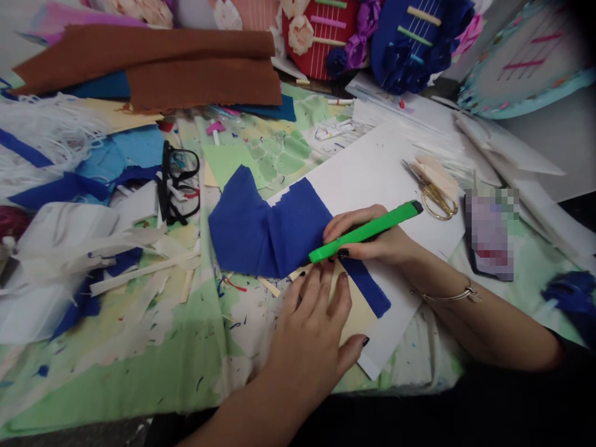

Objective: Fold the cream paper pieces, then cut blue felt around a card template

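My right hand (388, 245) is closed round a green utility knife (365, 231), its black end pointing up to the right. The knife's front end lies over the lower edge of a folded piece of blue crepe paper (246, 226). My left hand (314, 326) presses down with fingers spread on a pale yellow card (358, 304), just below the knife. A blue strip (370, 292) of the same paper shows to the right of the card. White sheets (372, 167) lie beneath. The blade itself cannot be made out.
Gold-handled scissors (435, 195) and a blurred-out phone-like object (488, 236) lie to the right. Black glasses (179, 183) and white paper strips (149, 267) are on the left. Brown crepe paper (186, 68) and decorated guitar-like shapes (405, 37) stand at the back.
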The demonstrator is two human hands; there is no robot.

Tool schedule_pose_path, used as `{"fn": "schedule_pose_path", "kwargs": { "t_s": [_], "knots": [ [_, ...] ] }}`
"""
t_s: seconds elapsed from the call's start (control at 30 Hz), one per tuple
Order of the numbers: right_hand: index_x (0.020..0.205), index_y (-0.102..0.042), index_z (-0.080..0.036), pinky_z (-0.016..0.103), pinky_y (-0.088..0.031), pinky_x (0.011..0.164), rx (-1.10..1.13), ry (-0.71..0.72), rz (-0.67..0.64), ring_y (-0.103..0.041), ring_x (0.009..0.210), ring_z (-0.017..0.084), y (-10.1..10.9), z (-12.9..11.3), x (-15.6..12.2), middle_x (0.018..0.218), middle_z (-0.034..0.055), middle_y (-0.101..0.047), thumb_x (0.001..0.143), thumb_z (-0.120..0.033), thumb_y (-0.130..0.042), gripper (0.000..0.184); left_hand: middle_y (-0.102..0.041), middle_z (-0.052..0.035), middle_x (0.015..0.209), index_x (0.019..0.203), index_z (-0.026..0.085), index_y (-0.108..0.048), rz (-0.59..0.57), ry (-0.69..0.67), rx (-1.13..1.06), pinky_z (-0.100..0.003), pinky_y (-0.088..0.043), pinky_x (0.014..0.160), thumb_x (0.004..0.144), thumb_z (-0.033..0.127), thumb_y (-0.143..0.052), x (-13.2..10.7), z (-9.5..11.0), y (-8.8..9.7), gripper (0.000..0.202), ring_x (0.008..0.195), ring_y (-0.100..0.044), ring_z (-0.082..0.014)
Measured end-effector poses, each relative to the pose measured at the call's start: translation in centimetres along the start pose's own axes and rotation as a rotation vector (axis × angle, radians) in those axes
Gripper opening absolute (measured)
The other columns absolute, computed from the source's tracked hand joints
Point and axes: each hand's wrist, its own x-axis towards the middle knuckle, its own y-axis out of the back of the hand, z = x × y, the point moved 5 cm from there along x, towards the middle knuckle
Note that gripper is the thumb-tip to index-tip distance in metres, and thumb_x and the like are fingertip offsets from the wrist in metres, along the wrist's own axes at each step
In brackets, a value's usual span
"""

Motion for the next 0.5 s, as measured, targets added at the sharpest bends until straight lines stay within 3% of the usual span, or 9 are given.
{"fn": "schedule_pose_path", "kwargs": {
  "t_s": [0.5],
  "knots": [
    [0.09, -0.072, -0.012, 0.029, -0.053, 0.074, 0.028, 0.022, -0.009, -0.065, 0.084, 0.018, -0.04, 0.07, -0.03, 0.089, 0.0091, -0.07, 0.073, -0.017, -0.073, 0.018, -0.035, -0.0158, 0.148, 0.137, 0.012, -0.041, 0.012, -0.004, 0.012, -0.045, -0.023, 0.11, 0.088, 0.057, -0.041, 0.07, 0.03, -0.01, 0.067, 0.136, -0.033, -0.0303]
  ]
}}
